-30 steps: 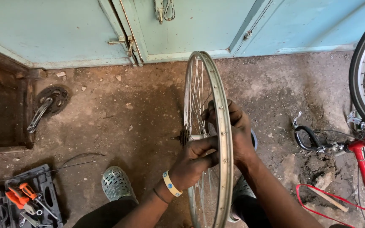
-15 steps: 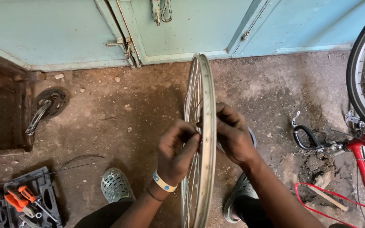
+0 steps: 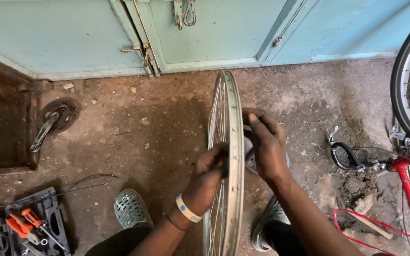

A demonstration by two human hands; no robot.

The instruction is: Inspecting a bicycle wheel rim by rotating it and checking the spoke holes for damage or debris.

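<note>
Bare wheel rim (image 3: 228,156) upright mid-floor, between feet | left hand (image 3: 208,173) pinching spokes, right hand (image 3: 266,147) cupped over hub side | risk: uneven grip lets rim tip; fingers could snag in spokes.

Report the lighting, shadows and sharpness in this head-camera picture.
Head view: soft, even daylight without glare; a dim shadow on the floor left of the wheel rim; left hand and right hand look sharp; the door sill bows slightly, showing wide-lens distortion.
</note>
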